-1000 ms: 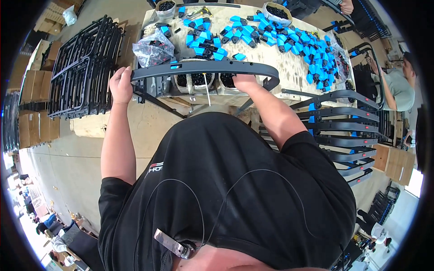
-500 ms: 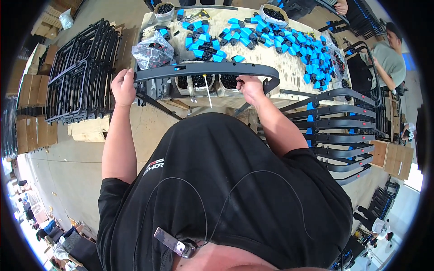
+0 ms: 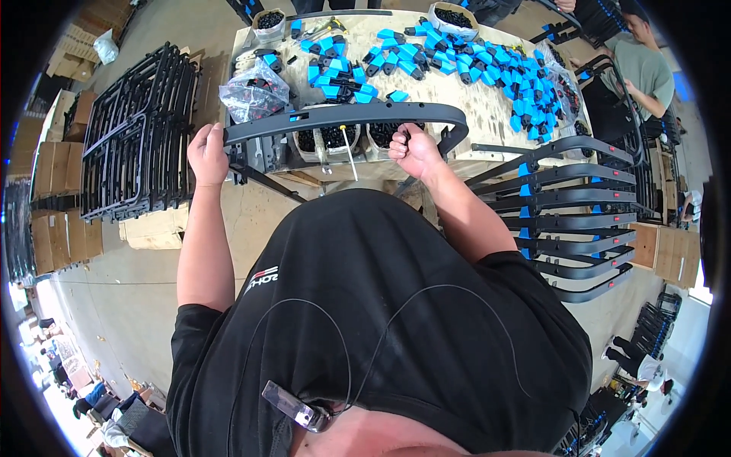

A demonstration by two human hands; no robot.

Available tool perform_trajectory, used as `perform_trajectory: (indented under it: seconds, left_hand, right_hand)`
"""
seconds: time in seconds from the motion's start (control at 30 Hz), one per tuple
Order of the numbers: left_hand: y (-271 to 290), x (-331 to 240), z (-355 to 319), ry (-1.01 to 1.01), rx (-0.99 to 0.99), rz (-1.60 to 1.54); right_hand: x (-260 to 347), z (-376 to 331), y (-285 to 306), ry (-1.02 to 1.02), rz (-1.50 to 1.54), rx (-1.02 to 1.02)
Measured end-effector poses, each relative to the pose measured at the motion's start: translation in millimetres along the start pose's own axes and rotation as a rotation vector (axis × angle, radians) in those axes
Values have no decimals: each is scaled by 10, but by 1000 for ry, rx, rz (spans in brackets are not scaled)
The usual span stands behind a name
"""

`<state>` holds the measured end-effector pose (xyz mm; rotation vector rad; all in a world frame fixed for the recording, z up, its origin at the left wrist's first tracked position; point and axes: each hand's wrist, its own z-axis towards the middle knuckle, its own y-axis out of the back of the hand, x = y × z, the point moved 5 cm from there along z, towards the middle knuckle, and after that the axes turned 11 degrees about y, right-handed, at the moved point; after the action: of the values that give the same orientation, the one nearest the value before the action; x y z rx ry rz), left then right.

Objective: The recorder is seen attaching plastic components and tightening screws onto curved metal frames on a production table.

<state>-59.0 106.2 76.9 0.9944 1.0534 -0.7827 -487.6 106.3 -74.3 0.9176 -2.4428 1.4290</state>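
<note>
A black curved metal frame bar (image 3: 343, 118) spans the front edge of the wooden table, with its bent end at the right. My left hand (image 3: 207, 156) is closed around its left end. Just under the bar, my right hand (image 3: 416, 154) has its fingers curled in; a small dark bit shows by the thumb, but what it is stays unclear. Beside that hand is a box of small black parts (image 3: 383, 135), partly covered by the bar. Another box of black parts (image 3: 333, 139) stands left of it, with a yellow-handled screwdriver (image 3: 348, 152) at its front.
Blue and black plastic pieces (image 3: 464, 65) lie heaped across the wooden table (image 3: 457, 107). A clear bag (image 3: 255, 91) sits at its left. Stacked black frames (image 3: 137, 129) stand at left, racked curved bars (image 3: 582, 221) at right. A co-worker (image 3: 643, 72) is at far right.
My right hand has shifted slightly left and turned, its fingers now curled toward the palm. My left hand keeps hold of the bar's end. The whole view has shifted a little.
</note>
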Motion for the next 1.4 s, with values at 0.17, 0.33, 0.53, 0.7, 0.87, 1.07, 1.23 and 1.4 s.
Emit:
perform_trajectory:
  seconds: [0.17, 0.33, 0.53, 0.7, 0.87, 1.07, 1.23, 1.4]
  left_hand:
    - [36, 62, 9, 8, 11, 7]
    - [9, -60, -125, 20, -173, 59]
    - [88, 254, -965, -82, -426, 76]
    - [-656, 470, -1342, 367, 295, 236]
    - [-1481, 801, -600, 138, 489, 761]
    - [-2050, 769, -301, 198, 648, 1124]
    - [-2077, 891, -304, 106, 698, 1186]
    - [-2192, 903, -222, 109, 792, 1209]
  right_hand:
    - [23, -33, -59, 20, -23, -18]
    - [47, -104, -31, 108, -187, 75]
    - [8, -418, 157, 81, -274, 103]
    - [-28, -667, 354, 144, -425, 7]
    - [-21, -849, 337, 22, -371, 49]
    - [-31, -1078, 558, 54, -510, -75]
    - [-38, -1279, 1056, 104, -551, -215]
    - [-64, -1401, 1243, 186, -555, -267]
